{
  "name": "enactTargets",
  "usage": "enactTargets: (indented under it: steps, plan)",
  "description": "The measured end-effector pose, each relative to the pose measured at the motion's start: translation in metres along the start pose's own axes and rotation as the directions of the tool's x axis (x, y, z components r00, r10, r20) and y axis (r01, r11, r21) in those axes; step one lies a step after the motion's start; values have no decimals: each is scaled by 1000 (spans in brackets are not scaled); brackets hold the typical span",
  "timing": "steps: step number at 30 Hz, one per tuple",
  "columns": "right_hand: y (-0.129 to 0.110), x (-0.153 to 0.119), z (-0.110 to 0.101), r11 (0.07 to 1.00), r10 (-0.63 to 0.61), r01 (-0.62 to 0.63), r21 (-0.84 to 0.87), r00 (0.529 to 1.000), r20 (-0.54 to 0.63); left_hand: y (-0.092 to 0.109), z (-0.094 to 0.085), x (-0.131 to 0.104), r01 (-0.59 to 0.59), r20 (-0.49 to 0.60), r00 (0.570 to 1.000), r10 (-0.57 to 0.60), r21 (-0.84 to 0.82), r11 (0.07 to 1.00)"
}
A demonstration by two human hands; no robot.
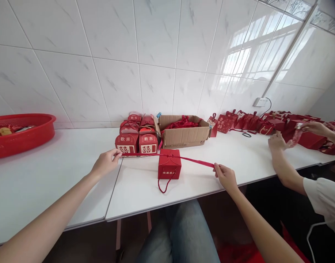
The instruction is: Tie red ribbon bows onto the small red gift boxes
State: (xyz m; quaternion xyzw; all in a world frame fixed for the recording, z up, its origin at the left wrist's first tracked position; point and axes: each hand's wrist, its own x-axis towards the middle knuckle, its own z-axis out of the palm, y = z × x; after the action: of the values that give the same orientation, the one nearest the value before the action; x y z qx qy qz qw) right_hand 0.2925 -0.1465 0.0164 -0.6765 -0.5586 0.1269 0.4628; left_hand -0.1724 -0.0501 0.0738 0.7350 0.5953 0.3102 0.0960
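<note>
A small red gift box (169, 168) stands on the white table in front of me, with a twisted red cord handle (164, 190) hanging down its front. Across its top runs a red ribbon (198, 161), stretched out to both sides. The ribbon's left end is pinched in my left hand (106, 161), in front of the stacked boxes. My right hand (225, 176) grips the other end, to the right of the box near the table's front edge.
Behind stand stacked red boxes (126, 140) and a cardboard box (185, 136) of red ribbons. A red basin (25, 140) is at the left. At the right, another person's hands (278, 143) work beside many red boxes (311, 137).
</note>
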Motion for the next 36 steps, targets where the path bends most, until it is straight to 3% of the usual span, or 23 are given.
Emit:
enactTargets:
  steps: [8,12,15,19,21,22,24,25,27,30,33,36]
  plan:
    - [-4,-1,-2,999,37,-37,17,999,-20,-17,13,9,-7,-102,995,2,-52,999]
    - [-5,8,-3,994,108,-109,14,992,65,-12,14,15,-66,-95,994,61,-54,996]
    - [-10,22,-4,988,150,-154,24,983,104,12,13,16,-136,-109,985,133,-21,990]
    - [-28,40,-3,987,148,-153,41,983,110,63,14,16,-248,-118,961,251,38,968]
    - [-41,46,0,993,109,-112,20,987,118,88,13,15,-334,-21,941,339,119,935]
    - [-48,48,3,997,82,-83,4,989,122,99,13,15,-386,86,922,378,126,914]
    - [-63,50,11,1000,29,-28,-3,988,149,118,16,16,-438,261,874,411,54,897]
    - [-71,50,17,1000,8,-12,20,983,185,124,19,16,-432,288,863,415,-5,902]
    - [-84,50,29,995,-3,-28,95,951,309,133,32,19,-373,237,888,394,-128,919]
    - [-99,49,49,984,33,-118,134,857,514,134,57,25,-239,187,939,289,-248,939]
    - [-105,50,62,981,51,-159,108,758,650,129,76,31,-141,199,959,200,-275,951]
    - [-103,53,63,965,9,-210,159,629,777,124,81,35,-127,177,969,174,-248,960]
